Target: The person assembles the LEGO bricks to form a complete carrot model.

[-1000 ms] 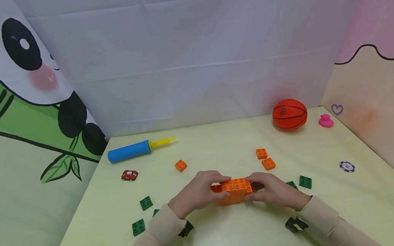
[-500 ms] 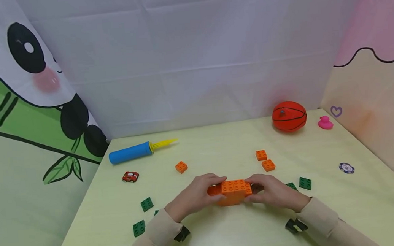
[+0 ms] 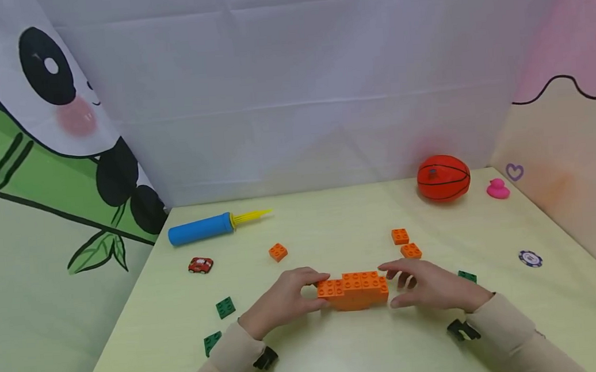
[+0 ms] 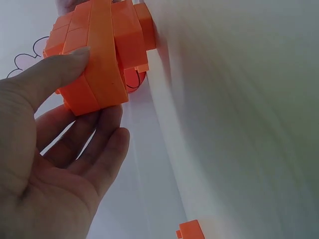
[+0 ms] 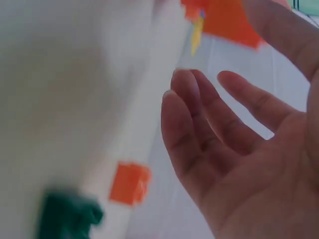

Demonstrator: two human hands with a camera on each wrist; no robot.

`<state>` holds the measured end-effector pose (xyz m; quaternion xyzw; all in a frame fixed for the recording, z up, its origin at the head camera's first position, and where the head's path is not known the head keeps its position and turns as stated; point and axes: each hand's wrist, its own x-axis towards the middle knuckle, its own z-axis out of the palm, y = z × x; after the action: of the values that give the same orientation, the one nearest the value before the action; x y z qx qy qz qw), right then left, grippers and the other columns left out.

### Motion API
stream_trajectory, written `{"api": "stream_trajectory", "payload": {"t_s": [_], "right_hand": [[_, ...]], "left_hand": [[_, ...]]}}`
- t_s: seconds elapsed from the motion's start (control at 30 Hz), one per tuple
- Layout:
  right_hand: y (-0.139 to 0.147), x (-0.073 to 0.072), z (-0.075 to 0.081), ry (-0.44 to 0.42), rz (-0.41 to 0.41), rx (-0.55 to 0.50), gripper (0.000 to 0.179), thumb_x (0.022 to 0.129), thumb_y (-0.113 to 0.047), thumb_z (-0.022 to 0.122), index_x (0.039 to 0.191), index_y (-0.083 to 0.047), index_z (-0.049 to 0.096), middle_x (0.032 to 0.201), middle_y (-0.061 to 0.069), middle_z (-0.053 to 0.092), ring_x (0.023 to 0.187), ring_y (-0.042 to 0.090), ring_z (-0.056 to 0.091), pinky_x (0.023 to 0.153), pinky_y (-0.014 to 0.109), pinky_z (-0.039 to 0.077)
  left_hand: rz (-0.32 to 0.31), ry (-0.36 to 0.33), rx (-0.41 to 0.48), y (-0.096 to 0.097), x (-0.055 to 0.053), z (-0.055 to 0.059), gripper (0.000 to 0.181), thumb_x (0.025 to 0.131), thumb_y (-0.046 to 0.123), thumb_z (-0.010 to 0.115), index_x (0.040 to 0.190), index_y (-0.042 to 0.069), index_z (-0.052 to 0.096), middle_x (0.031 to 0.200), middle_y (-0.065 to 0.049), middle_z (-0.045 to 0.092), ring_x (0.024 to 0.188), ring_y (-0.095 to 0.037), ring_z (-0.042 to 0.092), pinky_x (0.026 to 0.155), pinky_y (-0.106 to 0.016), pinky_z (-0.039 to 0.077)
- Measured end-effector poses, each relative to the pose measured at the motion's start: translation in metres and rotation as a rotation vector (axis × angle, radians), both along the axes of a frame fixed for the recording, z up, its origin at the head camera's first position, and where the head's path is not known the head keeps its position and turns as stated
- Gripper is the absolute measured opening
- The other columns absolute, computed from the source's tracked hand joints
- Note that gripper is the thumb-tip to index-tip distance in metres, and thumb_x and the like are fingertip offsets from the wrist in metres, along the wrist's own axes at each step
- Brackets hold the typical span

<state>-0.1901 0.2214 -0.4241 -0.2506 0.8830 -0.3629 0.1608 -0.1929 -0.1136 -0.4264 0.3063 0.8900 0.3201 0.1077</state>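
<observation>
In the head view, an orange toy brick block (image 3: 355,297) is built from several bricks, with studs on top and a stepped shape. My left hand (image 3: 283,302) pinches its left end. From the left wrist view, the thumb presses one side of the block (image 4: 99,64) and the fingers reach under its near end. My right hand (image 3: 432,285) is apart from the block's right end, fingers loosely bent with nothing between them. In the right wrist view the fingers of that hand (image 5: 239,144) are spread below the blurred block (image 5: 232,22).
Loose orange bricks (image 3: 278,252) (image 3: 400,236) (image 3: 411,251) lie beyond the hands. Green bricks (image 3: 226,307) (image 3: 467,276) lie to both sides. Farther out are a blue pump (image 3: 201,229), red toy car (image 3: 200,265), red ball (image 3: 443,178), pink duck (image 3: 498,189) and poker chip (image 3: 530,258).
My right hand has let go of the block and moved off to the right. The left hand has shifted slightly left, still holding the block's left end, now more exposed.
</observation>
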Motion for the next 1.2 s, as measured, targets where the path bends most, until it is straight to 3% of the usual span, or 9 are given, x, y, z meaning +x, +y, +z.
{"api": "stream_trajectory", "payload": {"t_s": [0.1, 0.23, 0.43, 0.63, 0.73, 0.87, 1.0, 1.2], "right_hand": [[0.016, -0.008, 0.008, 0.099, -0.052, 0.026, 0.063, 0.088, -0.033, 0.077, 0.141, -0.01, 0.053, 0.123, 0.007, 0.061, 0.106, 0.026, 0.058, 0.091, 0.041, 0.052], [0.031, -0.024, 0.01, 0.195, -0.164, 0.141, 0.055, 0.091, -0.027, 0.074, 0.14, -0.01, 0.055, 0.132, 0.012, 0.058, 0.116, 0.033, 0.055, 0.098, 0.055, 0.048], [0.035, -0.042, -0.003, 0.153, -0.203, 0.233, 0.049, 0.091, -0.019, 0.073, 0.136, -0.008, 0.059, 0.139, 0.017, 0.054, 0.13, 0.041, 0.046, 0.107, 0.061, 0.038], [0.033, -0.05, -0.015, 0.135, -0.192, 0.271, 0.044, 0.088, -0.014, 0.075, 0.13, -0.006, 0.063, 0.127, 0.014, 0.059, 0.113, 0.031, 0.054, 0.099, 0.053, 0.047], [0.032, -0.049, -0.015, 0.15, -0.183, 0.265, 0.043, 0.088, -0.016, 0.076, 0.129, -0.006, 0.065, 0.123, 0.011, 0.06, 0.11, 0.028, 0.054, 0.096, 0.05, 0.049], [0.026, -0.042, -0.007, 0.233, -0.16, 0.198, 0.045, 0.09, -0.021, 0.075, 0.13, -0.005, 0.064, 0.115, 0.004, 0.062, 0.106, 0.023, 0.057, 0.094, 0.047, 0.051], [0.006, -0.032, 0.01, 0.325, -0.111, 0.075, 0.045, 0.09, -0.023, 0.075, 0.131, -0.007, 0.064, 0.109, -0.004, 0.062, 0.099, 0.016, 0.058, 0.088, 0.041, 0.054], [-0.039, -0.013, 0.038, 0.395, -0.015, -0.064, 0.046, 0.091, -0.029, 0.075, 0.133, -0.016, 0.063, 0.115, -0.01, 0.063, 0.101, 0.013, 0.06, 0.086, 0.033, 0.054]], "left_hand": [[0.004, -0.006, 0.001, 0.0, 0.001, 0.001, 0.051, 0.09, 0.026, 0.076, 0.136, 0.011, 0.062, 0.121, 0.004, 0.067, 0.111, -0.01, 0.06, 0.099, -0.037, 0.051], [0.011, -0.021, 0.002, 0.001, 0.002, 0.001, 0.051, 0.09, 0.027, 0.076, 0.137, 0.012, 0.062, 0.121, 0.005, 0.067, 0.109, -0.01, 0.06, 0.099, -0.038, 0.051], [0.012, -0.028, 0.001, 0.001, 0.001, -0.001, 0.052, 0.09, 0.029, 0.076, 0.137, 0.012, 0.062, 0.12, 0.007, 0.067, 0.109, -0.008, 0.059, 0.098, -0.036, 0.051], [0.003, -0.007, 0.0, 0.001, 0.0, -0.002, 0.052, 0.09, 0.03, 0.076, 0.137, 0.012, 0.062, 0.12, 0.007, 0.067, 0.108, -0.007, 0.059, 0.098, -0.035, 0.051], [-0.004, 0.002, -0.004, 0.001, 0.001, -0.001, 0.052, 0.09, 0.029, 0.076, 0.137, 0.012, 0.062, 0.119, 0.007, 0.067, 0.108, -0.007, 0.059, 0.098, -0.035, 0.051], [-0.001, 0.009, -0.016, 0.001, 0.001, 0.0, 0.052, 0.09, 0.03, 0.076, 0.137, 0.013, 0.062, 0.119, 0.007, 0.067, 0.107, -0.007, 0.059, 0.098, -0.035, 0.05], [0.005, 0.026, -0.03, 0.002, 0.001, 0.0, 0.052, 0.09, 0.031, 0.075, 0.137, 0.013, 0.062, 0.12, 0.006, 0.067, 0.109, -0.009, 0.06, 0.099, -0.036, 0.049], [0.014, 0.013, -0.024, 0.002, 0.001, -0.001, 0.052, 0.09, 0.033, 0.075, 0.136, 0.014, 0.063, 0.121, 0.006, 0.067, 0.111, -0.01, 0.06, 0.101, -0.038, 0.049]]}}
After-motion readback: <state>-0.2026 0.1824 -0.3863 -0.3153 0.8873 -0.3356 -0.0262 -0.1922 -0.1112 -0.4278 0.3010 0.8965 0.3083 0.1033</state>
